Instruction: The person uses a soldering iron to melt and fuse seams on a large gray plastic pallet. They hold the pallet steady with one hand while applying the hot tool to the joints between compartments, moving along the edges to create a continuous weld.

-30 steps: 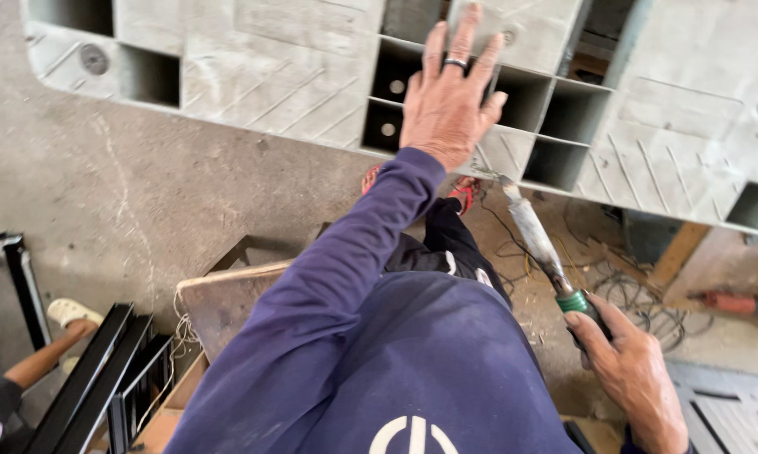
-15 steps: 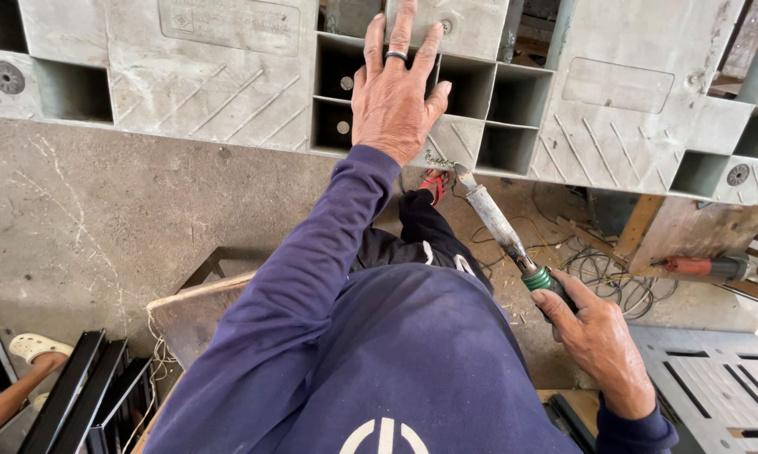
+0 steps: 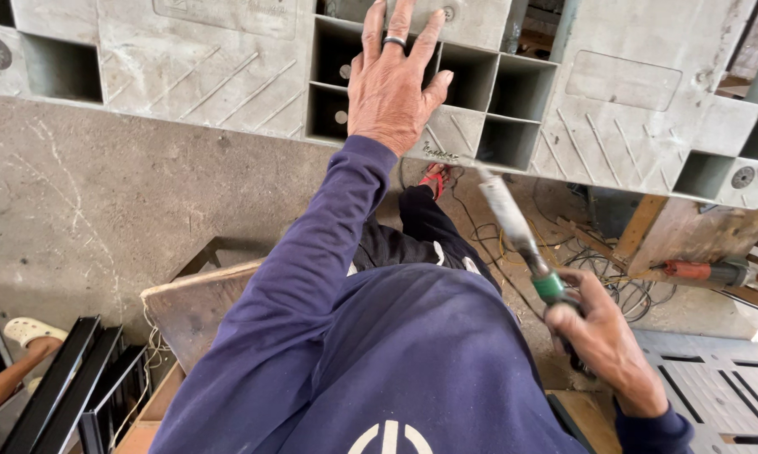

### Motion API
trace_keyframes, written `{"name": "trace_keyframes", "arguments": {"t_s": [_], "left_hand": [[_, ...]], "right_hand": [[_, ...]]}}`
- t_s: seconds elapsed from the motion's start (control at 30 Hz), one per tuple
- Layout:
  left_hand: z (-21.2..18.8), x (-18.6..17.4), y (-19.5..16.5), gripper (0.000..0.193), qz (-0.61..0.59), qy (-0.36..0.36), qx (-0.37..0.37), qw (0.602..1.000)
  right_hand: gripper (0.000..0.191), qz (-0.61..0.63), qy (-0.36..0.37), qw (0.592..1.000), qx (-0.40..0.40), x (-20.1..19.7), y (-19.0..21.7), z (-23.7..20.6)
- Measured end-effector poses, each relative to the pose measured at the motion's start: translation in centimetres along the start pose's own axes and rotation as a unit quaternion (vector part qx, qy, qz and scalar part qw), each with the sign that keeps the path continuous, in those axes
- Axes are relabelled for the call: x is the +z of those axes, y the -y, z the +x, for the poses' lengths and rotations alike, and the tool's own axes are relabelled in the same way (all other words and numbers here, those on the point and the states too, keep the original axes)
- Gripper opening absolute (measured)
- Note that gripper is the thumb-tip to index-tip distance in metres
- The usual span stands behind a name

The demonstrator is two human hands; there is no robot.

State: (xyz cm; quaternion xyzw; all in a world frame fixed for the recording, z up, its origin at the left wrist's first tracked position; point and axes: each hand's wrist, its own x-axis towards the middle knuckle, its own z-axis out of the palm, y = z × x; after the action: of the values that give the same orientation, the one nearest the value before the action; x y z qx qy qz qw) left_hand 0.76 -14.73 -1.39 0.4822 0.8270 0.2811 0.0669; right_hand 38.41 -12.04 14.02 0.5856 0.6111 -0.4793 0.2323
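Observation:
My left hand (image 3: 393, 82), with a ring on one finger, lies flat with spread fingers on a large grey plastic pallet (image 3: 185, 67) that stands on edge in front of me. My right hand (image 3: 604, 338) is closed around the green-collared handle of a long metal tool (image 3: 514, 227). The tool's worn tip points up toward the pallet's lower edge, close to a damaged spot (image 3: 436, 153) just below my left hand. Dark blue sleeves cover both my arms, and the right hand and tool are blurred.
Another person's leg in a pale shoe (image 3: 27, 333) shows at the lower left beside black metal bars (image 3: 59, 387). An orange-bodied power tool (image 3: 700, 271) and tangled cables (image 3: 606, 277) lie at the right. A wooden board (image 3: 198, 294) sits below me, a grey pallet (image 3: 715, 378) at lower right.
The view has shifted so the pallet and my left hand sit more centrally. My right hand has drawn the tool back and lower right, away from the pallet's edge.

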Motion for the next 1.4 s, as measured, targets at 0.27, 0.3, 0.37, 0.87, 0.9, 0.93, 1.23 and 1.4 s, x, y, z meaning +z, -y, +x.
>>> {"name": "trace_keyframes", "arguments": {"t_s": [0.27,0.3,0.37,0.87,0.9,0.93,1.23,1.4], "left_hand": [[-0.1,-0.6,-0.1,0.066,-0.023,0.012,-0.008,1.000],[0.0,-0.6,-0.1,0.065,-0.019,0.013,-0.009,1.000],[0.0,-0.5,-0.1,0.064,-0.011,0.016,-0.011,1.000],[-0.2,-0.7,-0.1,0.060,-0.015,0.002,-0.012,1.000],[-0.2,-0.7,0.0,0.061,-0.018,0.007,-0.016,1.000],[-0.2,-0.6,-0.1,0.061,-0.022,0.013,-0.020,0.999],[-0.2,-0.8,-0.1,0.062,-0.023,-0.003,-0.015,1.000],[-0.2,-1.0,-0.3,0.062,-0.026,-0.002,-0.022,0.999]], "right_hand": [[0.036,0.086,0.052,0.994,-0.030,-0.9,0.1,0.3],[0.035,0.040,0.039,0.998,-0.027,-1.0,0.8,0.4],[0.031,0.054,0.066,0.996,-0.039,-1.6,2.0,0.2],[0.045,0.068,0.182,0.981,0.007,-4.5,5.3,2.8],[0.057,0.061,0.193,0.979,-0.008,-4.7,5.4,2.9],[0.056,0.044,0.185,0.982,0.002,-4.8,5.6,2.9],[0.059,-0.218,0.051,0.974,0.021,-6.1,11.1,1.7],[0.058,-0.320,0.046,0.946,-0.011,-7.0,13.0,1.6]]}}
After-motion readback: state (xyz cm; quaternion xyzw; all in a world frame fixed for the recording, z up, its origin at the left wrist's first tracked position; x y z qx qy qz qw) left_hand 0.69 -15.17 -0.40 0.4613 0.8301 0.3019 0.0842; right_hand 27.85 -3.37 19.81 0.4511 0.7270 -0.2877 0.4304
